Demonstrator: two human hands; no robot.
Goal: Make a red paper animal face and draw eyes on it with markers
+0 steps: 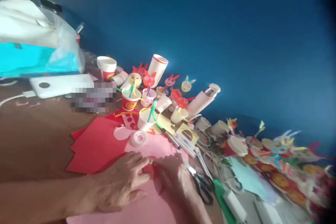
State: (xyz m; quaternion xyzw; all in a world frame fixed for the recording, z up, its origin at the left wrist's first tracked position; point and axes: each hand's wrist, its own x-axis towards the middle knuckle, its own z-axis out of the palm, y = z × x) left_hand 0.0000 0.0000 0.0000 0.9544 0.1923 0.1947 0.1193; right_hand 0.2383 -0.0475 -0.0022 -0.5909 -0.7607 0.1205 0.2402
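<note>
Pink scalloped craft paper (154, 148) lies under the left hand (123, 182) and right hand (173, 182), both palm-down with fingers curled inward, fingertips (143, 161) almost meeting; whether they pinch anything cannot be told. A clear tape roll (138, 138) sits just above, beside red paper sheets (97, 147), with paper-cup figures (147, 119) beyond, before the blue wall (210, 42).

Bright, flat light lies over the scene; glare is burnt into the white bag (28, 24). The blue wall (210, 35) is darkened toward the top right corner. The right hand (173, 182) is softly shaded. Edges are stretched by the lens, the lower right is blurred, and one patch (93, 97) is pixelated.
</note>
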